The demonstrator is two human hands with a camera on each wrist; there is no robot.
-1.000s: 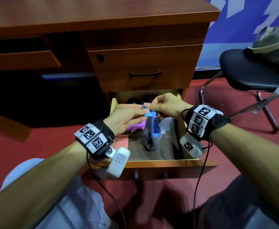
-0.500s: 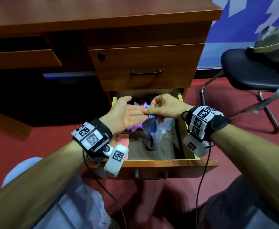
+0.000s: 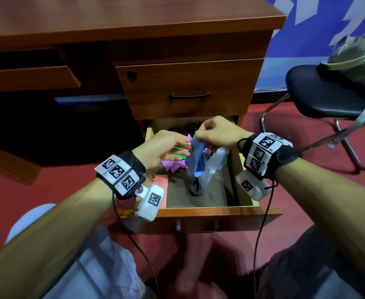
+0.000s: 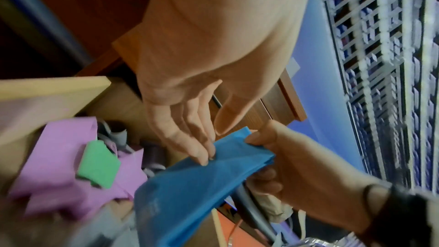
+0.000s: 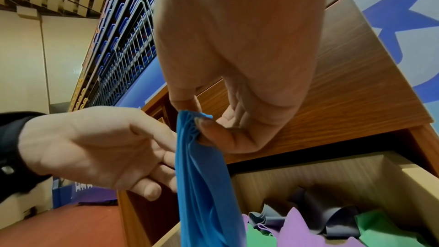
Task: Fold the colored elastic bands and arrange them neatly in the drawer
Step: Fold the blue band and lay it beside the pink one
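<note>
A blue elastic band (image 3: 196,162) hangs over the open drawer (image 3: 201,212). My right hand (image 3: 197,133) pinches its bunched top end between thumb and forefinger, seen close in the right wrist view (image 5: 197,121). My left hand (image 3: 184,147) is beside the band on its left, fingers nearly straight, their tips touching the band (image 4: 206,157), thumb held apart. The blue band (image 4: 190,194) falls down toward the drawer. In the drawer lie a purple band (image 3: 173,166), a green band (image 3: 178,154), a grey band (image 3: 195,187) and a white band (image 3: 217,160), all loose.
A flat pink piece (image 3: 161,186) lies at the drawer's left side. A shut drawer with a dark handle (image 3: 189,96) sits right above the open one. A black chair (image 3: 319,96) stands to the right on the red carpet.
My left hand has let go of the blue band's top and opened, its fingertips now on the band's side. My right hand keeps its pinch and has lifted the band slightly.
</note>
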